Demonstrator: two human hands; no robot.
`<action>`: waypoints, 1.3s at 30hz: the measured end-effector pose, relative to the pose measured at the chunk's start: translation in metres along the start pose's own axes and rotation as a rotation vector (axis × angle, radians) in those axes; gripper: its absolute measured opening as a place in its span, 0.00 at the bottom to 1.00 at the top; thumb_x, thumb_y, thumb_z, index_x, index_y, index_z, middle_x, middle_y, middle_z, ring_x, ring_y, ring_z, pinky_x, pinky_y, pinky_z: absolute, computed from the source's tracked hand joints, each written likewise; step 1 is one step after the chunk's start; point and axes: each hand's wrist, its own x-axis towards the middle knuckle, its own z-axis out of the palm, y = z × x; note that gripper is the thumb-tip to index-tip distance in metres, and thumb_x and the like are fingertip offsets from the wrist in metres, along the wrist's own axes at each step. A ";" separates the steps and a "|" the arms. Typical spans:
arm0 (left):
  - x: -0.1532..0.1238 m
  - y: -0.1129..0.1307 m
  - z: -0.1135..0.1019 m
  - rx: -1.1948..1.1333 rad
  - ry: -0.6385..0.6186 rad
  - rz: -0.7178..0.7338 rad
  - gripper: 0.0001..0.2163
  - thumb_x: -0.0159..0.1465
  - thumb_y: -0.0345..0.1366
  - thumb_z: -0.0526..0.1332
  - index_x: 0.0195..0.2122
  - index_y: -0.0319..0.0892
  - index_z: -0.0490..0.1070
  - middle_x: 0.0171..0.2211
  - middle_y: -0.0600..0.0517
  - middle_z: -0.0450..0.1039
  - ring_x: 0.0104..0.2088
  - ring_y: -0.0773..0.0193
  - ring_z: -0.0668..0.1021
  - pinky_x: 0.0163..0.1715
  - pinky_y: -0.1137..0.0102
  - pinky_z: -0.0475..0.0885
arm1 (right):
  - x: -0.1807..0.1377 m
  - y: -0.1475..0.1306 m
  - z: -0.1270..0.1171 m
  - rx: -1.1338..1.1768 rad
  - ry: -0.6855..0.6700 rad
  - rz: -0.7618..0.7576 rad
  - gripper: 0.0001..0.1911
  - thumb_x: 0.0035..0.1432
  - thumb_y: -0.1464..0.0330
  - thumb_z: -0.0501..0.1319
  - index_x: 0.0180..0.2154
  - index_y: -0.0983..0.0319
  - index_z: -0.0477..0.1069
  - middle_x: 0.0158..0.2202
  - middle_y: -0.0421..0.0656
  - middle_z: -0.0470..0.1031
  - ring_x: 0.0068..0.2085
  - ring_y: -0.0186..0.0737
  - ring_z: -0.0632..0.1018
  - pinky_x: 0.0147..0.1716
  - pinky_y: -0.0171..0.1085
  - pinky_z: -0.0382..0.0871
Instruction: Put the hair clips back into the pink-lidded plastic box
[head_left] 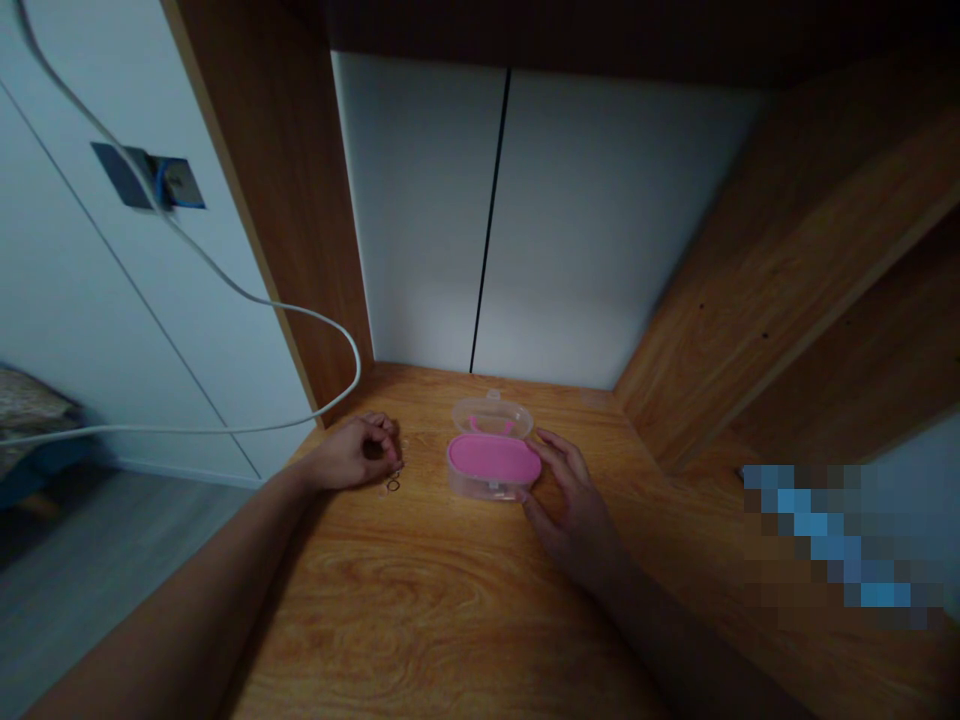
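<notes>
A small clear plastic box (480, 488) with a pink inner tray (493, 457) stands on the wooden surface, its clear lid (465, 412) tipped back behind it. My right hand (574, 510) is at the box's right end, thumb at the front and fingers towards the back, lightly holding it. To the left of the box, my left hand (356, 455) rests low over the wood with thumb and fingertips pinched together. Whatever is between them is too small to make out. Just below those fingertips lie a small dark ring-shaped band (394, 485) and a paler one (383, 490).
A white cable (345, 335) loops in front of the left wooden side panel (300, 200). White panels (427, 220) close the back. A wooden side (720, 280) rises at right. A wall socket (176, 182) is at upper left; a blurred-out patch (832, 540) is at right.
</notes>
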 end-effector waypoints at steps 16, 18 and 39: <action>-0.001 -0.005 -0.004 -0.195 -0.040 -0.205 0.14 0.62 0.44 0.65 0.38 0.38 0.78 0.35 0.47 0.81 0.34 0.61 0.80 0.36 0.67 0.74 | 0.001 -0.004 -0.003 0.020 0.011 -0.004 0.26 0.61 0.69 0.59 0.60 0.57 0.62 0.64 0.52 0.59 0.65 0.53 0.63 0.63 0.57 0.62; -0.001 -0.007 -0.006 -0.220 -0.076 -0.196 0.14 0.62 0.44 0.65 0.44 0.39 0.78 0.38 0.45 0.82 0.38 0.60 0.81 0.39 0.66 0.75 | 0.001 -0.003 -0.004 0.030 0.019 -0.009 0.25 0.62 0.70 0.58 0.60 0.56 0.61 0.63 0.51 0.60 0.65 0.53 0.63 0.63 0.58 0.61; 0.001 0.006 -0.007 -0.095 -0.085 -0.019 0.09 0.60 0.39 0.67 0.25 0.42 0.76 0.30 0.50 0.77 0.34 0.63 0.77 0.40 0.68 0.71 | -0.001 -0.002 -0.001 0.078 0.085 0.019 0.31 0.62 0.71 0.57 0.64 0.58 0.53 0.64 0.53 0.58 0.64 0.54 0.63 0.62 0.59 0.63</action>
